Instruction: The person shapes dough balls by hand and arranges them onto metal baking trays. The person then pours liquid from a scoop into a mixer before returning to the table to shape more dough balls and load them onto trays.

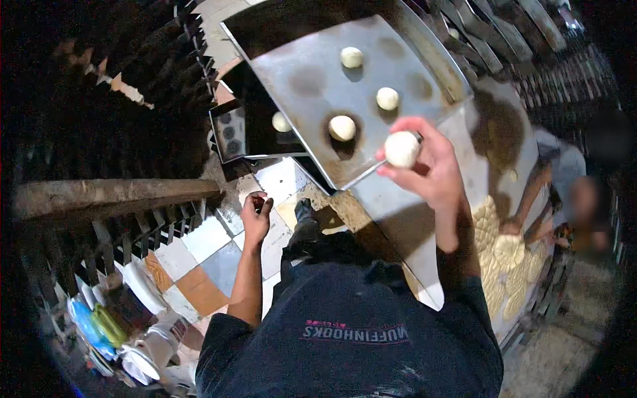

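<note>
One near-round dough ball (401,150), long axis indistinct, clamped in the fingers of the right hand (434,169) near the tray (288,63).

Down at the lower left, there's a white bucket (149,348), with a blue plastic thing (91,328) and a green one (109,326) just beside each other near it! A thick wooden beam (119,198) juts in above patchwork floor tiles (222,268), white, grey-blue and orange. Over on the right, a co-worker (563,159) in a light top, arms reaching out!
</note>
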Available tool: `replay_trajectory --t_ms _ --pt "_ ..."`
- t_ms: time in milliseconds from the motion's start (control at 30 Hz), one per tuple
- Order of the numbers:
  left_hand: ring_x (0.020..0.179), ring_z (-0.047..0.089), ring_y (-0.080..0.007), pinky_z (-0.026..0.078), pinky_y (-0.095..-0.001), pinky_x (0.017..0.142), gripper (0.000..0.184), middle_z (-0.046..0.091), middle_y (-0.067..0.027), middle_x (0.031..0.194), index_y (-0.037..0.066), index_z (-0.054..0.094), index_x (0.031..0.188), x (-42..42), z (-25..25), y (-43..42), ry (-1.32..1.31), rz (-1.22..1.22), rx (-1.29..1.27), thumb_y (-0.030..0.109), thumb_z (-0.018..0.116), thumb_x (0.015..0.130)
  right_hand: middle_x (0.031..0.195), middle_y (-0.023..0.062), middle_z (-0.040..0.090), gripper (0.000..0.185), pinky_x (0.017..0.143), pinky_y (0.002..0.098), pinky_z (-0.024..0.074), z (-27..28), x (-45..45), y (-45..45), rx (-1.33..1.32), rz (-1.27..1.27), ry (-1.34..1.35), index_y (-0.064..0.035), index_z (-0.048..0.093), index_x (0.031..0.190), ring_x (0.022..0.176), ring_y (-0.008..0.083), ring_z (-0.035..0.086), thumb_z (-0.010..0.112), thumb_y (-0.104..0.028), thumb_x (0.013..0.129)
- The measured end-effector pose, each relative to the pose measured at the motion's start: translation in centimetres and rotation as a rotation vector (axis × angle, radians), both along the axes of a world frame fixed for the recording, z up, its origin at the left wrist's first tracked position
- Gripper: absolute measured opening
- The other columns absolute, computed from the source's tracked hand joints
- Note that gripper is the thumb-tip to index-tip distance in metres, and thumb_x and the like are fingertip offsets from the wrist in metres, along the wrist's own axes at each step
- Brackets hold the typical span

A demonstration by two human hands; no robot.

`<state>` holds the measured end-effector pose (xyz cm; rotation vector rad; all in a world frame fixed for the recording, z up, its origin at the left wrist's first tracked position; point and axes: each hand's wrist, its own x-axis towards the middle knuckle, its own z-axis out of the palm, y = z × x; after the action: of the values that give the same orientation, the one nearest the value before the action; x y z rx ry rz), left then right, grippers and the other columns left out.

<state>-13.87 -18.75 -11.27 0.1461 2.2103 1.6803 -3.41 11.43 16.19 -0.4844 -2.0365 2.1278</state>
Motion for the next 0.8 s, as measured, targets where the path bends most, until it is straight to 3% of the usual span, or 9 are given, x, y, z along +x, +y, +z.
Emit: replay_trajectory --t_ms 200,300,367,500,600,667,700,767,800 --pt "0.065 0.046 -0.0098 0.039 -0.0243 0.060 0.016 0.052 -0.0009 0.072 0.003 0.060 0.094 1.4 -5.9 -5.6 -0.079 0.214 -0.057 0.009 0.067 0.081 0.100 0.0088 0.065 0.031 0.082 0.0322 0.0516 -3.2 -13.9 2.1 0.446 0.195 0.101 -0.0043 0.060 0.104 0.093 0.0191 0.064 0.073 -0.012 0.078" --pt "0.065 0.048 -0.0101 0.040 -0.0250 0.060 0.018 0.055 -0.0014 0.072 0.003 0.061 0.095 4.6 -8.3 -8.4 -0.205 0.280 -0.190 0.012 0.067 0.080 0.108 0.0150 0.063 0.042 0.088 0.0347 0.0493 -4.8 -17.9 2.5 0.800 0.270 0.050 -0.0015 0.056 0.113 0.099 0.0242 0.062 0.073 -0.014 0.077" --pt "0.064 0.049 -0.0106 0.042 -0.0264 0.060 0.020 0.055 -0.0014 0.070 0.004 0.062 0.096 6.7 -9.0 -10.0 -0.268 0.297 -0.239 0.015 0.068 0.079 0.112 0.0221 0.061 0.055 0.096 0.0409 0.0449 -6.2 -18.9 3.0 1.158 0.420 -0.008 0.0013 0.054 0.118 0.107 0.0348 0.058 0.073 -0.013 0.069" --pt "0.062 0.049 -0.0103 0.042 -0.0259 0.057 0.018 0.052 -0.0005 0.068 0.004 0.061 0.095 6.9 -5.5 -11.1 -0.290 0.294 -0.224 0.014 0.067 0.081 0.110 0.0261 0.060 0.070 0.099 0.0434 0.0424 -7.2 -19.2 3.9 1.237 0.342 0.005 0.0070 0.046 0.126 0.110 0.0384 0.055 0.066 -0.008 0.060" --pt "0.060 0.047 -0.0088 0.039 -0.0245 0.055 0.018 0.050 0.0009 0.067 0.003 0.061 0.096 4.7 -3.9 -11.5 -0.311 0.129 -0.294 0.012 0.067 0.082 0.108 0.0280 0.060 0.073 0.097 0.0421 0.0443 -9.6 -20.6 5.6 1.203 0.444 0.096 0.0075 0.045 0.126 0.107 0.0394 0.057 0.069 -0.014 0.060" --pt "0.058 0.044 -0.0080 0.038 -0.0241 0.053 0.019 0.048 0.0023 0.065 0.003 0.060 0.098 2.8 -2.1 -10.5 -0.231 -0.228 -0.317 0.011 0.067 0.083 0.105 0.0287 0.061 0.075 0.096 0.0404 0.0459 -6.4 -19.7 4.5 1.027 0.591 -0.248 0.0091 0.046 0.124 0.103 0.0387 0.059 0.071 -0.020 0.059" --pt "0.058 0.043 -0.0088 0.038 -0.0250 0.053 0.021 0.048 0.0019 0.063 0.003 0.060 0.101 2.2 0.5 -9.1 -0.301 -0.358 -0.313 0.013 0.066 0.083 0.111 0.0276 0.059 0.074 0.098 0.0416 0.0441 -5.3 -18.1 3.8 1.207 0.570 -0.201 0.0104 0.049 0.120 0.108 0.0370 0.057 0.073 -0.024 0.059" --pt "0.062 0.049 -0.0100 0.040 -0.0253 0.056 0.023 0.051 -0.0001 0.065 0.004 0.060 0.105 1.5 4.5 -5.3 -0.357 -0.666 -0.355 0.012 0.064 0.084 0.124 0.0238 0.052 0.055 0.100 0.0446 0.0407 -5.6 -12.5 2.7 1.415 0.079 0.382 0.0070 0.055 0.116 0.118 0.0375 0.049 0.064 -0.015 0.066" --pt "0.064 0.051 -0.0105 0.041 -0.0256 0.058 0.025 0.053 -0.0008 0.065 0.004 0.060 0.107 1.9 6.8 -2.8 -0.408 -0.833 -0.408 0.011 0.064 0.084 0.117 0.0213 0.055 0.050 0.096 0.0436 0.0445 -3.6 -9.1 2.1 1.435 -0.041 0.371 0.0029 0.057 0.114 0.110 0.0358 0.054 0.061 -0.010 0.067"
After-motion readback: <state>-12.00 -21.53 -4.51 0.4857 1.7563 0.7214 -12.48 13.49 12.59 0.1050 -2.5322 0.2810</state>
